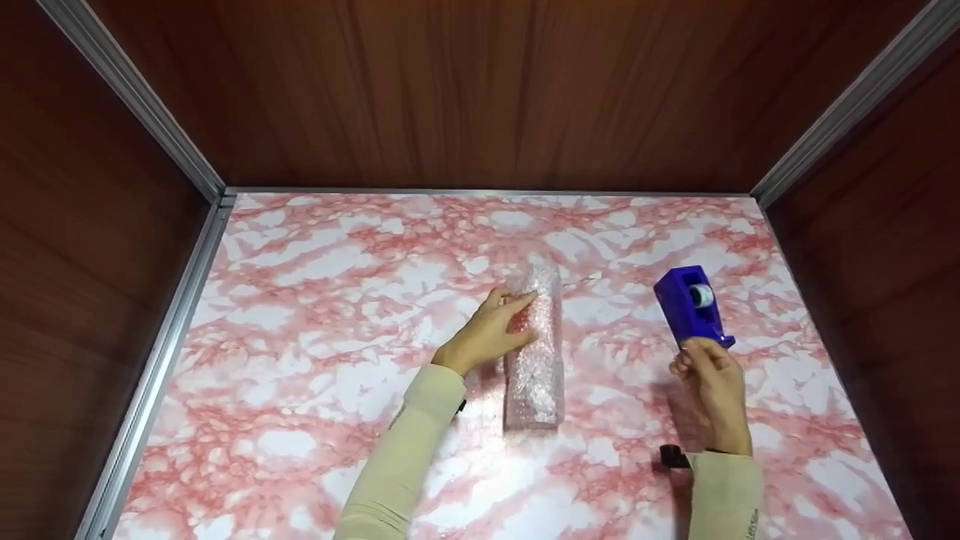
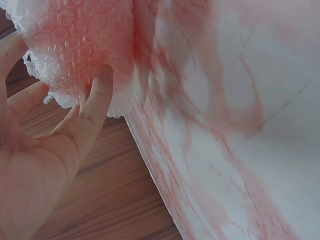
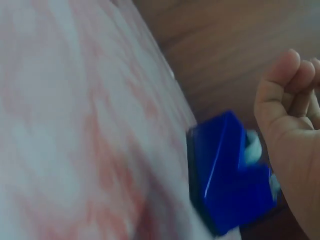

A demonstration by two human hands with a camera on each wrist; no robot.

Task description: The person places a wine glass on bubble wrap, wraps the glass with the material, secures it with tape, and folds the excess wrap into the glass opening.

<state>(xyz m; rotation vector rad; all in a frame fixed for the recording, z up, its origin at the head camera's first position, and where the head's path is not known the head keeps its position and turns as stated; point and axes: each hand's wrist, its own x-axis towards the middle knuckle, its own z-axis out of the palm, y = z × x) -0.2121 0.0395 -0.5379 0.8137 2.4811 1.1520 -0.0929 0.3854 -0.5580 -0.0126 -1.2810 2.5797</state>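
Observation:
A roll of clear bubble wrap [image 1: 538, 375] lies lengthwise on the marbled table, pinkish and shiny in the left wrist view. My left hand [image 1: 487, 330] reaches over it from the left, with thumb and forefinger spread and their tips resting on the wrap. On the right is a blue tape dispenser [image 1: 679, 300] with a pale roll of tape [image 1: 702, 295] in it. My right hand [image 1: 712, 382] is at its front end in the head view, thumb tip against curled fingertips. In the right wrist view those fingers [image 3: 286, 67] stand apart from the dispenser; I cannot tell whether they pinch a strip of tape.
The red-and-white marbled tabletop [image 1: 300, 300] is walled by dark wood panels [image 1: 480, 97] at the back and both sides, with metal strips [image 1: 172, 300] along the edges. Both forearms wear beige sleeves [image 1: 397, 457].

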